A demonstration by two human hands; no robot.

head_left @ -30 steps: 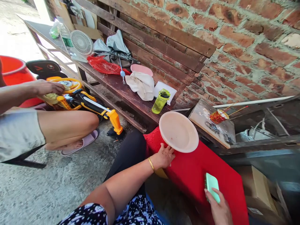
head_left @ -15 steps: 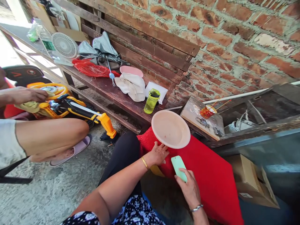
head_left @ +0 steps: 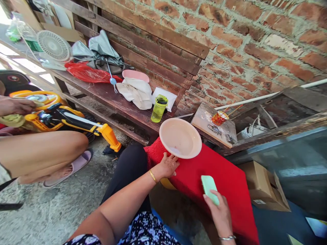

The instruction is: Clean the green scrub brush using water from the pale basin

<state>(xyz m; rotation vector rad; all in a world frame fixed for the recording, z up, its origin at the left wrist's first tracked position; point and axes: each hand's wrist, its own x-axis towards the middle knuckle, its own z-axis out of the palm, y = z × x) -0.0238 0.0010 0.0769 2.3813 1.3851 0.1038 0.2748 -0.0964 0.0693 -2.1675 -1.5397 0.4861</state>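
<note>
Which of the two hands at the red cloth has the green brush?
The right hand, with the silver bracelet: it holds the brush. The left hand, with the gold bracelet, is by the basin, without a brush.

Before us, the basin sits on the far left end of the cloth, the brush nearer and right. Beyond, on the desk, we see the bottle, then the umbrella and fan farther left.
</note>
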